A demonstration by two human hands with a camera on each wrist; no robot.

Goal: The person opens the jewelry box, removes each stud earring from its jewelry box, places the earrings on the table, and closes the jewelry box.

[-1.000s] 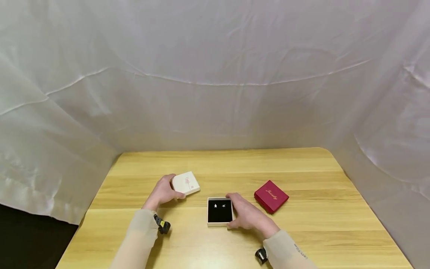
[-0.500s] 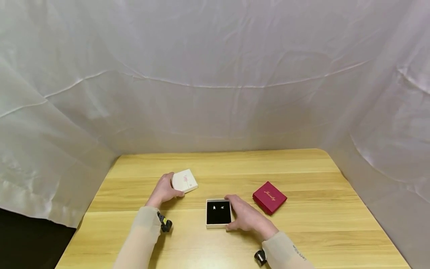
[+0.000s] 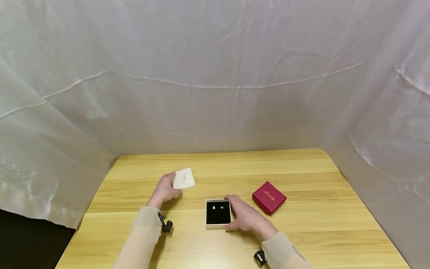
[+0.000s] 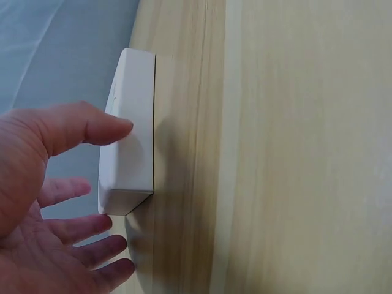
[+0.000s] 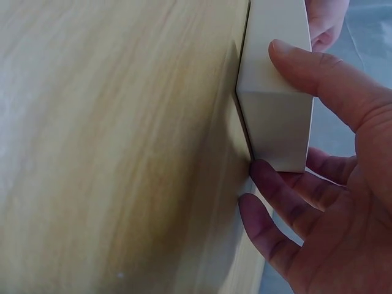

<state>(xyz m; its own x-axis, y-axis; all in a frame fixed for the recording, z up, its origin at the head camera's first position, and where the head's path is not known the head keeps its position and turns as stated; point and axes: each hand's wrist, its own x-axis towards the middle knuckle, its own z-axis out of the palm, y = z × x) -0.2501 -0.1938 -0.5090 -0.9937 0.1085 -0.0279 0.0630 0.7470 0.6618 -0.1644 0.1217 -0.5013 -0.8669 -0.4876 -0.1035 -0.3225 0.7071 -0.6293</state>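
The left hand [image 3: 165, 189] rests around the near-left side of a white box lid [image 3: 186, 179] with a pink flower print. In the left wrist view its thumb lies on the lid's side wall [image 4: 138, 98], and the other fingers spread by the far corner. The lid sits flat on the table. The right hand [image 3: 246, 215] holds the right side of an open white jewellery box [image 3: 218, 226], thumb at the front and fingers at the back. Inside, two small star-shaped earrings [image 3: 214, 207] sit on a black pad [image 3: 218, 216]. The right wrist view shows the thumb pressed to the box wall [image 5: 275, 73].
A dark red box [image 3: 269, 198] marked "Jewelry" in gold stands right of the right hand. The wooden table [image 3: 319, 220] is enclosed by pale curtains [image 3: 221, 112] at the back and sides.
The lid has shifted slightly back and left and turned a little in the left hand. The right hand stays on the jewellery box, which looks unchanged.
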